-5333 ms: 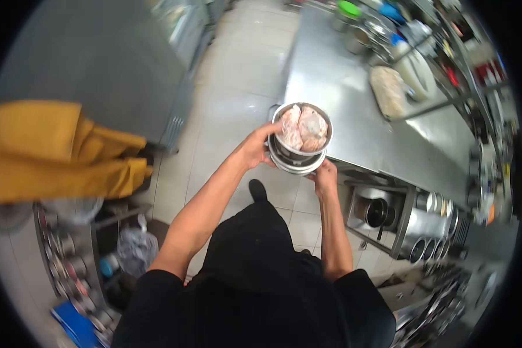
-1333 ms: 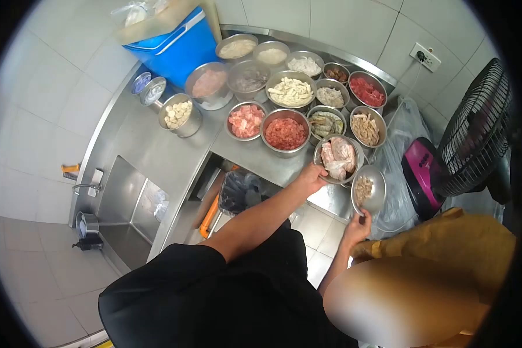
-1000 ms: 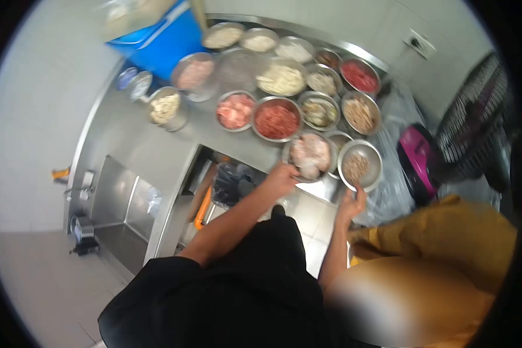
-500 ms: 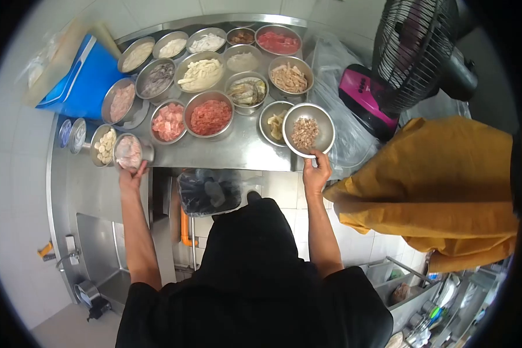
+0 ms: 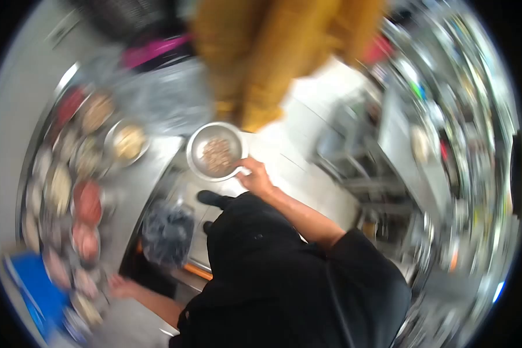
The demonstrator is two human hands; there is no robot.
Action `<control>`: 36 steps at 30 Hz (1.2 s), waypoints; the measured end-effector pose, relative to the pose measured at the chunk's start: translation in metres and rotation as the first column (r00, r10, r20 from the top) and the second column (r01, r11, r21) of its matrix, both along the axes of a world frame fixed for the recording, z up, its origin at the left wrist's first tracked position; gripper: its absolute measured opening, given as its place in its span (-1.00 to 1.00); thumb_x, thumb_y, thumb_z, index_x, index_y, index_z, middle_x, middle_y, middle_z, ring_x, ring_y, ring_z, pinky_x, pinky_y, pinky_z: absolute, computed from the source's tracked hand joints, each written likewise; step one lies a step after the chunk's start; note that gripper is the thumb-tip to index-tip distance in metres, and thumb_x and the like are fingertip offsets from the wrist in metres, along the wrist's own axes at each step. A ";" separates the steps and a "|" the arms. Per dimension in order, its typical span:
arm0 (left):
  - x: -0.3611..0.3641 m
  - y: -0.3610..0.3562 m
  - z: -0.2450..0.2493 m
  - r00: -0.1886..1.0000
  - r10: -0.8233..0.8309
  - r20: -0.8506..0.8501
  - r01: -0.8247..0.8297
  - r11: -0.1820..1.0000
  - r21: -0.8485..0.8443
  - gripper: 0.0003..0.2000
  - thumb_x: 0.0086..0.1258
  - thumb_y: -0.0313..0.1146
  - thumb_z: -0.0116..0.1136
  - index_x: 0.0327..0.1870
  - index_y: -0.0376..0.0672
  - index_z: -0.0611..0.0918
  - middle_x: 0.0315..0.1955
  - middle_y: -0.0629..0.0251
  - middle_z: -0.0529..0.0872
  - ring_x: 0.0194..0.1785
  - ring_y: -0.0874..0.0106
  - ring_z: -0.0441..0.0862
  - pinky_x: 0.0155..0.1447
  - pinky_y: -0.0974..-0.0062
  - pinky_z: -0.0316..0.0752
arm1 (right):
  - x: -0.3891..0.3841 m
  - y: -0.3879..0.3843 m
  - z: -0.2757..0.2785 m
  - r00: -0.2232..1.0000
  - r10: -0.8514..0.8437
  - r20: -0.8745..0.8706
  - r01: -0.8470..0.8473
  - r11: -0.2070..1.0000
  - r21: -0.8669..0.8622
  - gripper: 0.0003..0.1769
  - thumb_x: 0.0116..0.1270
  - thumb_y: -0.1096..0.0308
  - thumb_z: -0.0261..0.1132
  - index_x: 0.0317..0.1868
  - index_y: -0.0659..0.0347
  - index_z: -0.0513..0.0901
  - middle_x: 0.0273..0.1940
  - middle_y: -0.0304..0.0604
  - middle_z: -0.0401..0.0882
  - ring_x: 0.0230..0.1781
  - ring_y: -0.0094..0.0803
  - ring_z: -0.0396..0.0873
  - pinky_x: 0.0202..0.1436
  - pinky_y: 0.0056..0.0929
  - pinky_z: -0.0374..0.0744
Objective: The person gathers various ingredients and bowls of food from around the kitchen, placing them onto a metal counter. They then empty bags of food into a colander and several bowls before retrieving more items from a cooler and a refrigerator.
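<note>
My right hand (image 5: 254, 177) pinches the rim of a steel bowl (image 5: 201, 138) that holds small brownish chopped pieces (image 5: 217, 155). The bowl is off the counter, above the floor, its open side up. My left hand (image 5: 122, 288) is at the counter's front edge, smeared by motion, so its fingers do not show clearly. Nearest to it is a bowl of pale pink meat (image 5: 86, 283). Farther along the counter stand bowls of pink meat pieces (image 5: 86, 240) and red minced meat (image 5: 87, 202). A bowl of pale yellowish pieces (image 5: 129, 142) sits near the counter's end.
Several more food bowls crowd the steel counter (image 5: 130, 200). A bin with a black bag (image 5: 168, 232) stands below its edge. Mustard-coloured cloth (image 5: 243, 58) hangs ahead, beside a fan's pink base (image 5: 156, 52). Blurred metal shelving (image 5: 412, 145) lies right; a blue container (image 5: 35, 290) lies left.
My view has swung to the right and blurred. My right hand has carried the bowl of chopped pieces away from the counter. My left hand has come off the bowl of pale pink meat.
</note>
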State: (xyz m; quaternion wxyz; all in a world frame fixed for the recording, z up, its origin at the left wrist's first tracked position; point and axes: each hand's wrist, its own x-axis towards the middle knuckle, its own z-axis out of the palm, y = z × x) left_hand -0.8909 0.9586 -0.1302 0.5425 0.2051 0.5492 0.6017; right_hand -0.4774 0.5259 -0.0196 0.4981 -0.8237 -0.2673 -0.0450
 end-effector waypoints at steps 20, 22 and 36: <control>0.350 -0.430 -0.123 -0.315 -0.943 -0.104 0.682 -0.149 -0.716 -0.46 0.25 -0.43 0.11 0.29 -0.14 0.28 -0.30 0.21 0.56 -0.39 0.51 0.53 -0.46 0.56 0.50 | 0.222 -0.509 -0.168 0.219 -0.959 -0.182 0.956 0.248 -0.159 -0.75 -0.05 0.42 0.45 -0.31 0.28 0.65 -0.48 -0.17 0.63 -0.48 -0.50 0.54 -0.32 -0.52 0.51; 0.370 -0.459 -0.139 -0.194 -0.979 -0.066 0.580 -0.060 -0.812 -0.41 0.22 -0.46 0.07 0.31 -0.11 0.23 -0.18 0.14 0.57 -0.35 0.39 0.57 -0.41 0.46 0.54 | 0.286 -0.576 -0.217 0.069 -0.980 -0.185 0.980 0.101 -0.170 -0.72 -0.09 0.37 0.47 -0.33 0.29 0.65 -0.48 -0.15 0.63 -0.47 -0.48 0.54 -0.30 -0.50 0.51; 0.565 -0.618 -0.063 -0.374 -0.927 0.029 0.516 -0.234 -0.824 -0.44 0.28 -0.40 0.04 0.32 -0.13 0.21 -0.08 0.06 0.56 -0.25 0.34 0.59 -0.26 0.39 0.60 | 0.473 -0.737 -0.267 -0.104 -0.978 -0.178 0.994 -0.107 0.012 -0.85 0.03 0.44 0.39 -0.37 0.27 0.63 -0.42 -0.16 0.63 -0.41 -0.39 0.55 -0.25 -0.44 0.51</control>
